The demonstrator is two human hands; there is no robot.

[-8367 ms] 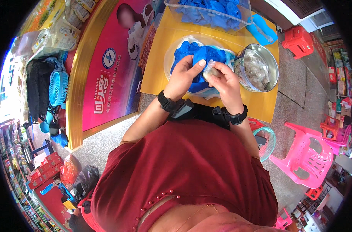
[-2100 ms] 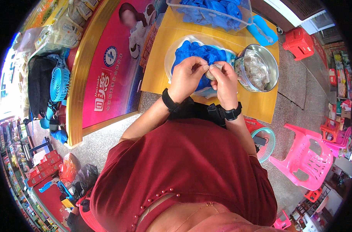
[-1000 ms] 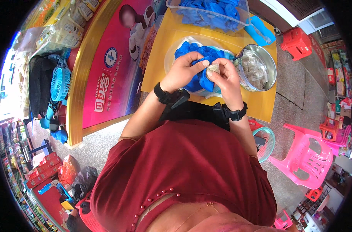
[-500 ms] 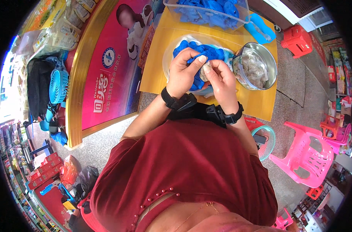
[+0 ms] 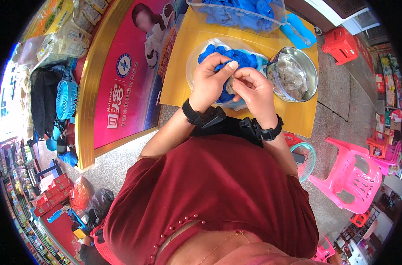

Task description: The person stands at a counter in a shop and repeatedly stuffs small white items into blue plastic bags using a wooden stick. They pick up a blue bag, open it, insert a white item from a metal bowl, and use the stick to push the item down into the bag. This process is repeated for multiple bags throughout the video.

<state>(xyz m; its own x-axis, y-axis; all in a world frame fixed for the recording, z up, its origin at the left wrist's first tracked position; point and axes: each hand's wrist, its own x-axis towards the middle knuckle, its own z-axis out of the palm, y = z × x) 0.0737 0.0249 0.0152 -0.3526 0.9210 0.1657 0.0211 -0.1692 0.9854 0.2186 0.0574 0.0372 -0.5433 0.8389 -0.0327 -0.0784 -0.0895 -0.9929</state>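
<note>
Both hands meet over a round translucent bowl (image 5: pixel 191 70) heaped with crumpled blue pieces (image 5: pixel 243 57) that look like thin soft material. A small pale, greyish-beige piece (image 5: pixel 230 86) sits between the hands, its kind too small to make out. My left hand (image 5: pixel 208 81) is closed, thumb against fingers at the piece's far edge. My right hand (image 5: pixel 256 93) pinches at its right side, thumb and curled fingers together. Just right of the bowl stands a round metal tin (image 5: pixel 313 81) holding crumpled, see-through whitish pieces (image 5: pixel 291 77).
A clear plastic box (image 5: pixel 236 26) of blue pieces stands at the table's (image 5: pixel 179 57) far edge, beside a bright blue object (image 5: pixel 296 32). A pink poster panel (image 5: pixel 121 79) rises at left. Right are a pink chair (image 5: pixel 349 176), a red stool (image 5: pixel 341 45) and a green basket (image 5: pixel 303 163).
My right hand has shifted slightly right and its thumb has bent downward at the pale piece. My left hand has stayed nearly in place.
</note>
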